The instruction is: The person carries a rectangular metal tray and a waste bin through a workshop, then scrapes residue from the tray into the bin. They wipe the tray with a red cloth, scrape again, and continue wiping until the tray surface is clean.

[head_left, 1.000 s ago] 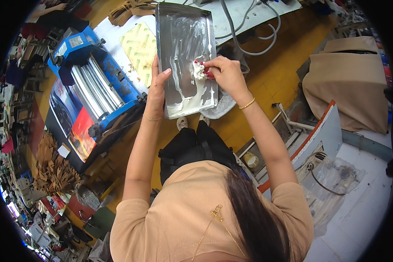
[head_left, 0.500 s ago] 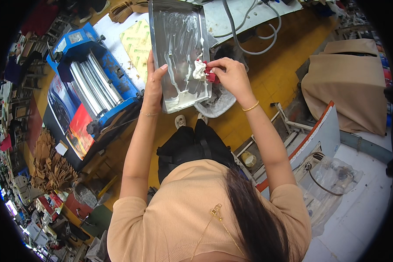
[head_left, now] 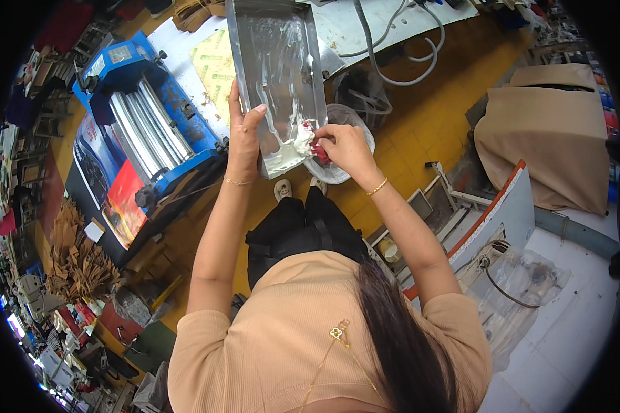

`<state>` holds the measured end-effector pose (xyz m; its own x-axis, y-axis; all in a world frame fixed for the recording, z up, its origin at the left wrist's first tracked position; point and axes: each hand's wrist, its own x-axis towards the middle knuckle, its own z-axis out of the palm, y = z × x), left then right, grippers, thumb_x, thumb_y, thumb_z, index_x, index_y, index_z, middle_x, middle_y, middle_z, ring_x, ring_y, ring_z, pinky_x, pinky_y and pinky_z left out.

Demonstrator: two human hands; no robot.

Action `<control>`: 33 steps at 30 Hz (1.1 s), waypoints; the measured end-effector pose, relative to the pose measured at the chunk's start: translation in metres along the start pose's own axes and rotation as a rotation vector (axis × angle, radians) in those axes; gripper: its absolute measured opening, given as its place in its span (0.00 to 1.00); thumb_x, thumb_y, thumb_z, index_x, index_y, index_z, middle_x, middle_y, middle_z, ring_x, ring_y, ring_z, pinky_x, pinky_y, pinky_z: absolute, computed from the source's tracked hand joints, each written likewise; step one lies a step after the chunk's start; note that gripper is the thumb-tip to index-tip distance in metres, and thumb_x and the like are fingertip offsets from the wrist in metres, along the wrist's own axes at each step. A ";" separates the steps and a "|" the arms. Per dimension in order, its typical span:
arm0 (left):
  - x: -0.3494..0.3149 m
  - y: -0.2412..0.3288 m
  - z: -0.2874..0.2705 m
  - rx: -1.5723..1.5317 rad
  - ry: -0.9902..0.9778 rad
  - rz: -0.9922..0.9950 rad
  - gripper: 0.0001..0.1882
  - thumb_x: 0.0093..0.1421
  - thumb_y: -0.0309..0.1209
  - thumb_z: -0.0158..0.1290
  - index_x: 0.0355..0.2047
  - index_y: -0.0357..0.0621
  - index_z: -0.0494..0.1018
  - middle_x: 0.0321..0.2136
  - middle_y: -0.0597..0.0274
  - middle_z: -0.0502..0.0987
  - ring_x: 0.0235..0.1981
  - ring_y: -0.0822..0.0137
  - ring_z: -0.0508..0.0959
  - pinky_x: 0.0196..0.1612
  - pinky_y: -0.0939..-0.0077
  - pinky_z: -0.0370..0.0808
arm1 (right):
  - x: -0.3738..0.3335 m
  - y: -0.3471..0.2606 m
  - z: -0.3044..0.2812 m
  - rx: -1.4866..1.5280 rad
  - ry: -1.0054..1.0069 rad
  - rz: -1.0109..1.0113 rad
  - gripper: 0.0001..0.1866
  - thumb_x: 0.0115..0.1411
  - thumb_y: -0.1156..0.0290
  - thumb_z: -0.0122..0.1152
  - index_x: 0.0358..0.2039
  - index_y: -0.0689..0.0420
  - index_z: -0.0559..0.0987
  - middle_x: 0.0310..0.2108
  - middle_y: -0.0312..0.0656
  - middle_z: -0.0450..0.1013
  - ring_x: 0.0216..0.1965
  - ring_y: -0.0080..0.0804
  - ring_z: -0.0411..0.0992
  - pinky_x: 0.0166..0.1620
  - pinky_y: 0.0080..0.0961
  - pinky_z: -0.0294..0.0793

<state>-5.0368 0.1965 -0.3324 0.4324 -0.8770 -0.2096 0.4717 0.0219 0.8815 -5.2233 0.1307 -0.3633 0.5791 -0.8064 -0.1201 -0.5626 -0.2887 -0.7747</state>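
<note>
At the near right edge of a metal tray, pinching a crumpled red wad between thumb and fingertips of the right hand, against white paste heaped just to the left of those fingers. Held with the tray's long axis running away from the body, leaning leftward at the far end. Clasped along the opposite long wall by the left hand, thumb over the rim, farther from the heap than the right. Partly covering a pale bin below. Cannot tell the wad's material under the smears; cannot see the left fingers behind the tray, nor its far end, cut off at the top
</note>
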 end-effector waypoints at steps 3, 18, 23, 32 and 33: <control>0.003 -0.004 -0.003 0.063 0.013 0.031 0.41 0.58 0.28 0.50 0.69 0.51 0.44 0.62 0.56 0.59 0.57 0.61 0.65 0.60 0.68 0.62 | -0.001 -0.007 0.005 0.086 -0.070 0.082 0.10 0.51 0.73 0.62 0.35 0.61 0.83 0.29 0.48 0.80 0.31 0.33 0.80 0.37 0.25 0.77; -0.003 -0.032 -0.014 0.191 0.074 0.030 0.39 0.60 0.28 0.49 0.69 0.46 0.45 0.60 0.53 0.61 0.55 0.64 0.67 0.59 0.71 0.63 | -0.004 -0.021 0.036 0.302 -0.254 0.192 0.11 0.50 0.76 0.65 0.35 0.63 0.83 0.30 0.45 0.81 0.31 0.26 0.79 0.38 0.22 0.78; -0.004 -0.039 -0.016 0.181 0.078 -0.017 0.38 0.61 0.29 0.50 0.69 0.46 0.46 0.60 0.53 0.61 0.56 0.65 0.66 0.59 0.72 0.62 | -0.004 -0.018 0.043 0.363 -0.326 0.209 0.10 0.51 0.78 0.65 0.36 0.66 0.82 0.29 0.44 0.80 0.31 0.24 0.78 0.38 0.21 0.77; -0.006 -0.037 -0.022 0.030 0.048 -0.112 0.38 0.62 0.31 0.50 0.69 0.50 0.45 0.60 0.55 0.61 0.58 0.63 0.64 0.60 0.70 0.61 | -0.003 0.002 0.008 0.662 -0.331 0.316 0.11 0.52 0.81 0.64 0.38 0.68 0.81 0.33 0.44 0.79 0.34 0.24 0.77 0.42 0.21 0.77; -0.007 -0.038 -0.023 0.060 0.031 -0.102 0.38 0.61 0.31 0.49 0.69 0.50 0.45 0.62 0.55 0.59 0.58 0.61 0.64 0.61 0.68 0.61 | -0.002 0.005 -0.001 0.723 -0.331 0.351 0.12 0.53 0.81 0.64 0.40 0.68 0.80 0.34 0.44 0.79 0.35 0.24 0.77 0.43 0.21 0.77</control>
<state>-5.0396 0.2126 -0.3744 0.4086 -0.8577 -0.3122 0.4682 -0.0967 0.8783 -5.2281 0.1307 -0.3661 0.6476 -0.5634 -0.5131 -0.2925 0.4380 -0.8501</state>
